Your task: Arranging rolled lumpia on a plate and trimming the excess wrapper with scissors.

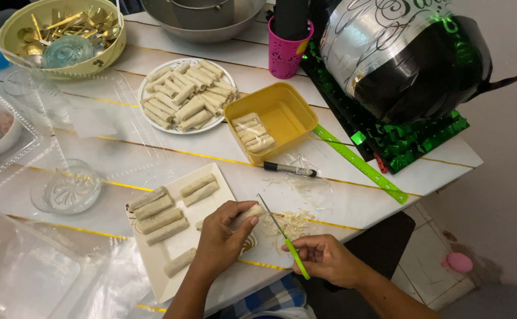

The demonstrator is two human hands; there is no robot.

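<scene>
My left hand (223, 236) holds one pale roll (248, 214) down on the edge of a white rectangular plate (155, 269). My right hand (324, 257) grips a green-handled knife (282, 235), its blade angled up toward the end of that roll. Shredded trimmings (291, 223) lie on the table beside the blade. Several more rolls (158, 214) rest on the white plate to the left of my hand.
A yellow container (294, 115) holds a few rolls, and a round plate (186, 94) is piled with more. A black marker (289, 170), green ruler (359, 162), glass bowl (68, 190), pink cup (287, 53) and a foil balloon (400, 53) stand around. The table edge runs near my right hand.
</scene>
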